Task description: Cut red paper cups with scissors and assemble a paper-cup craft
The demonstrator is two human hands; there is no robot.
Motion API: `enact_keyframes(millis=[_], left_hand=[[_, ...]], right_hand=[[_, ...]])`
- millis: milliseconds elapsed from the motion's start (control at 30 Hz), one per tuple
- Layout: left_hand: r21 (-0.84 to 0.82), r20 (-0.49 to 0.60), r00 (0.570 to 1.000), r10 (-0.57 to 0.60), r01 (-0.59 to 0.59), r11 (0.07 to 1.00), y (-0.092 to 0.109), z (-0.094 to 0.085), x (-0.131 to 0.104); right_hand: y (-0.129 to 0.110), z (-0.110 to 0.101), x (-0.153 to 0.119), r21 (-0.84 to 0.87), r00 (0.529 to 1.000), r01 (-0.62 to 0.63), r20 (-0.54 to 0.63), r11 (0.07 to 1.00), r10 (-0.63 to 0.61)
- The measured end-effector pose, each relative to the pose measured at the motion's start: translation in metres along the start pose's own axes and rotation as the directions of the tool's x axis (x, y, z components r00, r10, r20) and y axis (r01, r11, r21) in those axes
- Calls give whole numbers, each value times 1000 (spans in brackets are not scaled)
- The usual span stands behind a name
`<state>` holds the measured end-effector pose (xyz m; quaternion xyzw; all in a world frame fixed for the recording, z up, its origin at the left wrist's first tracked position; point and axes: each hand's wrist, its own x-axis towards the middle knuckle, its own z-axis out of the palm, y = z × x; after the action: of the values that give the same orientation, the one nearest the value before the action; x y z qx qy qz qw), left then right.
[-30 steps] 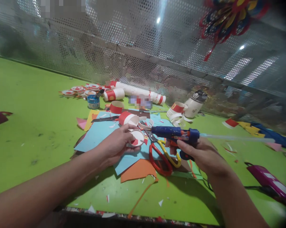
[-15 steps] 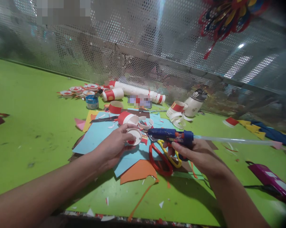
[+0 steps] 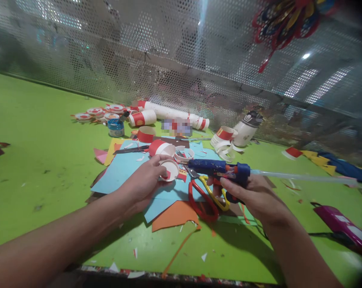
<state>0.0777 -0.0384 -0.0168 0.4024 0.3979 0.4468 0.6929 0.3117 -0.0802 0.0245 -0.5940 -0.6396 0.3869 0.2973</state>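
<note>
My left hand [image 3: 151, 176] pinches a small white paper cup bottom [image 3: 171, 169], its hollow side turned toward me. In my right hand [image 3: 244, 192] is a blue hot glue gun [image 3: 211, 168], fingers wrapped round its grip. A long clear glue stick [image 3: 295, 175] sticks out of its back end. The nozzle points left and sits close to the rim of the cup bottom; whether it touches, I cannot tell. Below the gun lie scissors with red and yellow handles [image 3: 203, 206]. Behind my left hand rests a cut red and white paper cup [image 3: 161, 148].
Blue paper [image 3: 121, 172] and orange paper [image 3: 175, 216] lie under my hands. Farther back are a blue jar [image 3: 116, 128], stacked paper cups [image 3: 175, 115], cut cup rings [image 3: 224, 142] and a white bottle [image 3: 245, 129]. A magenta device [image 3: 341, 224] lies at right. Perforated metal [image 3: 175, 52] borders the table.
The glue gun has shifted slightly right, away from the cup bottom. My left hand has moved up a little and turned the cup bottom slightly.
</note>
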Motion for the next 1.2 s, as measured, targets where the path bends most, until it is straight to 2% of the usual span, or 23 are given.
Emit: enact_keyframes(millis=[200,367,833,1067,1200], left_hand=[[-2,27,1000,13,-13,1000,3,3,0],[33,3,1000,-7,7,999,0,2,0],[-12,-28,999,-28,28,1000,1,1,0],[-10,8,1000,-26,26,1000,-1,2,2],[12,-23,1000,-17,17,1000,-1,2,1]], right_hand=[[-1,5,0,62,1000,-29,-3,998,29],[-3,4,0,-23,1000,-4,-17,1000,4],[0,4,0,15,1000,5,-1,1000,-5],[-1,5,-1,17,1000,4,0,1000,-4],[-2,5,0,3,1000,5,2,1000,-5]])
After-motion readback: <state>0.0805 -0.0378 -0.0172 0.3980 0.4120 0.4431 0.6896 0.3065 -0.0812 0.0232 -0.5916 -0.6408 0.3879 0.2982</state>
